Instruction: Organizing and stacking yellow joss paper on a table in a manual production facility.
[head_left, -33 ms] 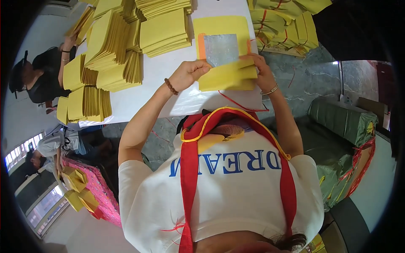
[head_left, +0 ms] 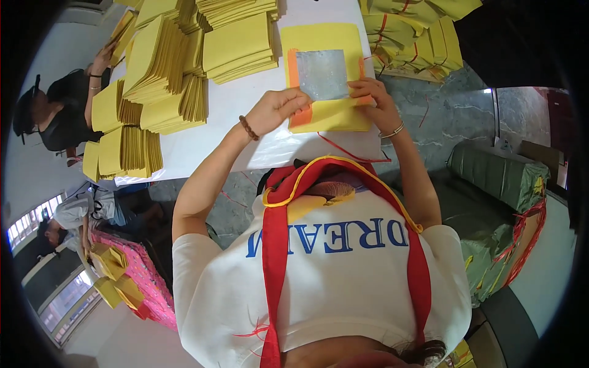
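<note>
A yellow paper sheet (head_left: 328,38) lies on the white-covered table before me, with a silver foil square (head_left: 322,73) in its middle. Orange strips (head_left: 293,70) show along the sheet's left and right sides. At the near left of the foil, my left hand (head_left: 279,110) rests with its fingers curled in and the thumb pressed against them; whatever is inside them is hidden. Across the sheet's right edge lies my right hand (head_left: 377,101), its fingers stretched out and somewhat apart, the tips by the foil's near right corner.
Folded yellow paper stacks (head_left: 153,61) fill the table's left side. A red strip (head_left: 343,149) lies near the front edge. Tied yellow bundles (head_left: 423,43) stand beyond the right edge. Two people are at the left, one handling yellow paper by a pink-covered table (head_left: 144,276).
The yellow paper's near part, raised over the foil's lower edge before, now lies lower. More foil and orange show. My right fingers have spread and come down onto the sheet.
</note>
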`<state>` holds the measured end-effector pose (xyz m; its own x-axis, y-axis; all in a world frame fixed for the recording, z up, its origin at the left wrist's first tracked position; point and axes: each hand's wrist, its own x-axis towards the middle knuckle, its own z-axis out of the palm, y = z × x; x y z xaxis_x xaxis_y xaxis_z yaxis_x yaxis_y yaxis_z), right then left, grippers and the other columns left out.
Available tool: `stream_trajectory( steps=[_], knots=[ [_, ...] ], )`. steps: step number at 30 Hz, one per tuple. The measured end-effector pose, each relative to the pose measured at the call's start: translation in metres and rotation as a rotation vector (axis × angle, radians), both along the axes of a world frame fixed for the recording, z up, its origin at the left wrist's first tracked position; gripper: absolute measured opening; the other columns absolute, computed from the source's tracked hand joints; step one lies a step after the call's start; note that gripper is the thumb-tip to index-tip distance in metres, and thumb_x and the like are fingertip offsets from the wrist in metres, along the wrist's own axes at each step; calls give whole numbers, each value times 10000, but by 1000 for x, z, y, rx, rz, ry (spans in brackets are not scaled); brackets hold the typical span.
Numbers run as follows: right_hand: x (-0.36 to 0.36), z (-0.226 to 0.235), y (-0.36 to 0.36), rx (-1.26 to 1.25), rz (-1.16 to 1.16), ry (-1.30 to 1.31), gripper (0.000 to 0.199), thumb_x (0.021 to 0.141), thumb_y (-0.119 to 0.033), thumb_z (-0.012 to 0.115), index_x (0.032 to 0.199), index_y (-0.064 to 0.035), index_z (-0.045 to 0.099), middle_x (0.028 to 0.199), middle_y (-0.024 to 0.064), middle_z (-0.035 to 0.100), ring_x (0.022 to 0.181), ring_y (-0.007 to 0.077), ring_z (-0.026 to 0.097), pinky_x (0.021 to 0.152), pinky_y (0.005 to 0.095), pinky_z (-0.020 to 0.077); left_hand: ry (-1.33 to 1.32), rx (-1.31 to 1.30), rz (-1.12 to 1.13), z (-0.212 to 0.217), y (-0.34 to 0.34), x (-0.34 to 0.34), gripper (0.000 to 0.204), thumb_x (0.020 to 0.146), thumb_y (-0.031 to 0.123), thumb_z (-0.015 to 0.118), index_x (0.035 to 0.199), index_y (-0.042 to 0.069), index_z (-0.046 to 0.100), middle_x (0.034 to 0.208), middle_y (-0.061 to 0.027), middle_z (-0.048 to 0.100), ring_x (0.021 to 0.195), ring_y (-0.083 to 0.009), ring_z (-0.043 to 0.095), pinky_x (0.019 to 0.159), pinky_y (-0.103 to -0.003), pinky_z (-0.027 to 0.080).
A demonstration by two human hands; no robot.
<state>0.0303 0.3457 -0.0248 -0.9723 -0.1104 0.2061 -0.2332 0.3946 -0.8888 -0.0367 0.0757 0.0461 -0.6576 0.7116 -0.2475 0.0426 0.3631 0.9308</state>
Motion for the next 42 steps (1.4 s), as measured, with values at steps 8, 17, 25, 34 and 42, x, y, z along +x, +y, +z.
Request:
stream_trajectory(
  steps=[8,17,25,34,42],
  knots=[
    [0,9,-2,-83,-43,-125,162,817,-101,645,977,-79,653,1170,44,602,1199,204,438,982,334,376,965,-253,-441,5,21,21,451,825,68,591,1260,167,525,1242,-176,507,922,-299,561,787,-371,502],
    [6,9,15,-395,-46,-214,108,816,-81,660,917,-47,640,1151,76,607,1123,164,523,954,319,417,1018,-192,-425,-6,17,27,551,722,208,702,1231,83,533,1216,-151,513,956,-299,514,844,-374,452],
    [4,8,18,-424,-7,-303,61,851,-56,615,906,-30,624,1164,67,588,1229,181,432,991,332,378,836,-96,-449,-3,15,11,511,723,187,717,1202,109,558,1189,-142,532,990,-317,517,865,-393,451],
    [1,2,19,-508,-28,-356,184,839,-146,668,995,-54,634,1208,79,546,1089,132,516,921,290,425,658,-18,-315,1,12,0,163,864,142,596,979,27,605,925,-130,616,822,-296,580,739,-377,477],
    [7,24,16,-227,-11,-324,624,742,-194,733,1314,-118,495,1239,65,515,1144,198,483,983,382,380,391,-47,-70,0,8,-2,137,910,136,553,924,1,568,772,-66,565,614,-123,477,574,-271,414]
  ],
)
